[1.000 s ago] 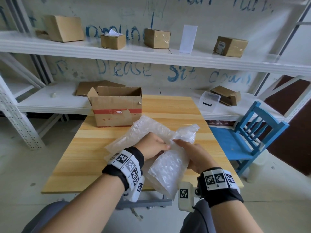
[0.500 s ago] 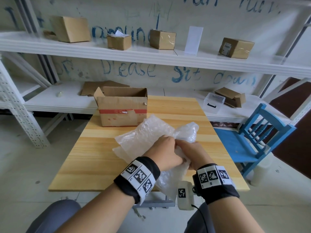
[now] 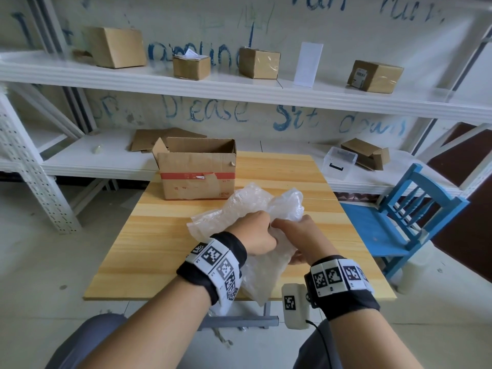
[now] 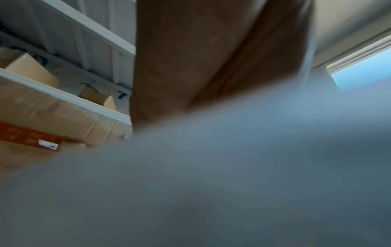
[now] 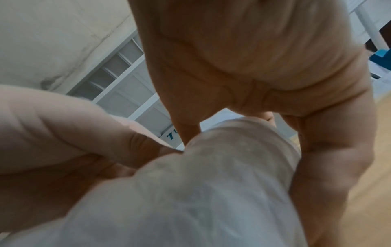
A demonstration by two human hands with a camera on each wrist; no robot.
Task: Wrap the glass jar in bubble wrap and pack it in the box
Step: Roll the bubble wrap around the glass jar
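Note:
A bundle of clear bubble wrap (image 3: 266,272) hangs tilted over the table's near edge, held between both hands. The glass jar does not show through it. My left hand (image 3: 255,233) grips the upper part of the wrap from the left, fingers curled. My right hand (image 3: 299,235) clasps it from the right; in the right wrist view its fingers (image 5: 325,167) and thumb curl round the wrapped roll (image 5: 211,183). A loose flap of wrap (image 3: 239,203) spreads behind the hands. The open cardboard box (image 3: 197,177) with red tape stands at the table's far left. The left wrist view is mostly blurred wrap (image 4: 211,183).
The wooden table (image 3: 159,249) has bare surface left of the hands. A blue chair (image 3: 404,222) stands at its right. White shelving behind holds several small cartons (image 3: 259,62) and a clear plastic box (image 3: 338,163).
My left hand has slid right along the bundle and now meets the right hand at the top. The loose wrap has bunched up behind them.

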